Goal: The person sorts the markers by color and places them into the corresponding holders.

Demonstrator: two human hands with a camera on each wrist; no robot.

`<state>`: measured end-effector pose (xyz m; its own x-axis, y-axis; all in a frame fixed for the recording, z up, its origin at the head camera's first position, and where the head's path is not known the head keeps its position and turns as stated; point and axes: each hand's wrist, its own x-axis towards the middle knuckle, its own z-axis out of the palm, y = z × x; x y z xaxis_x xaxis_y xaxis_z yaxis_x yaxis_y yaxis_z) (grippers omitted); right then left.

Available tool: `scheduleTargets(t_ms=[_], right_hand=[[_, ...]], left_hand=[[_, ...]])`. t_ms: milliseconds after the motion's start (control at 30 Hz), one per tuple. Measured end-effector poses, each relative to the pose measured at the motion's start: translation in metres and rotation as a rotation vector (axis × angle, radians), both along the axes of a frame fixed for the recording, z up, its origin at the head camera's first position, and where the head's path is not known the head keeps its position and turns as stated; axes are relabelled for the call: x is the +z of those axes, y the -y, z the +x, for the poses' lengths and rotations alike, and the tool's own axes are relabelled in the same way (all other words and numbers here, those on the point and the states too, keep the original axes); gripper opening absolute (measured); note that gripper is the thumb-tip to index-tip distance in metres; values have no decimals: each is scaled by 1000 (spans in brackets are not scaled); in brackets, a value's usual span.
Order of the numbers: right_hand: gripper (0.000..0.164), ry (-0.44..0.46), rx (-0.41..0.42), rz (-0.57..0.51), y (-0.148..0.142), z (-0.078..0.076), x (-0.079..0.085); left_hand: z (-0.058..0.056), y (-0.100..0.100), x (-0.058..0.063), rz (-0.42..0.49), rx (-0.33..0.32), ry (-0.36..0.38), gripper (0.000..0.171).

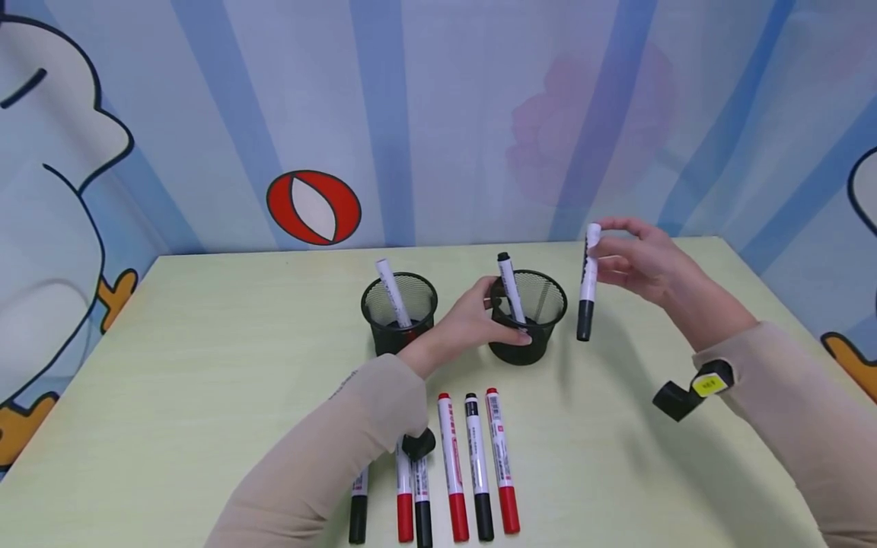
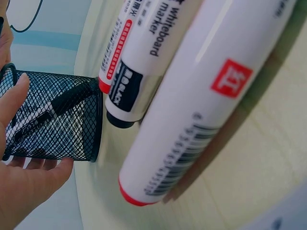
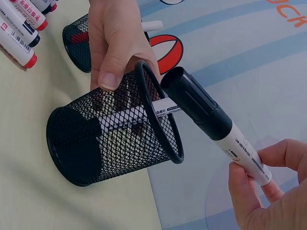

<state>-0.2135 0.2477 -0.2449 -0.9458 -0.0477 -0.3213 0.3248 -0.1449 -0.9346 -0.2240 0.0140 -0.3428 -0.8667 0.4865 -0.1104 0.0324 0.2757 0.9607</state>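
The black-capped marker [image 1: 588,280] is pinched near its white end by the right hand [image 1: 640,262], beside a mesh pen cup [image 1: 518,354] gripped by the left hand [image 1: 474,321]. Its cap [image 1: 585,321] is pointed downward, its long axis held nearly upright.

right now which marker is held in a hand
The black-capped marker pinched by the right hand; the others lie on the table or lean in the mesh cups.

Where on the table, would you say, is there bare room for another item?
The widest bare patch of table lies left of the left pen holder and left sleeve. Another lies between the loose markers and the right sleeve. It is crowded around the right pen holder, gripped by the left hand, and among those markers.
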Motion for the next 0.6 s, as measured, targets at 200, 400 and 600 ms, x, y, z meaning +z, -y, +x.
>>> scheduleTargets(t_ms=[200, 400, 600], right_hand=[[37, -27, 11, 50, 5, -4, 3], [36, -60, 10, 76, 11, -9, 4], [37, -83, 1, 67, 17, -14, 3]], left_hand=[[0, 0, 0, -1, 2, 3, 98], [1, 1, 1, -6, 3, -5, 97], [0, 2, 0, 5, 2, -7, 95]])
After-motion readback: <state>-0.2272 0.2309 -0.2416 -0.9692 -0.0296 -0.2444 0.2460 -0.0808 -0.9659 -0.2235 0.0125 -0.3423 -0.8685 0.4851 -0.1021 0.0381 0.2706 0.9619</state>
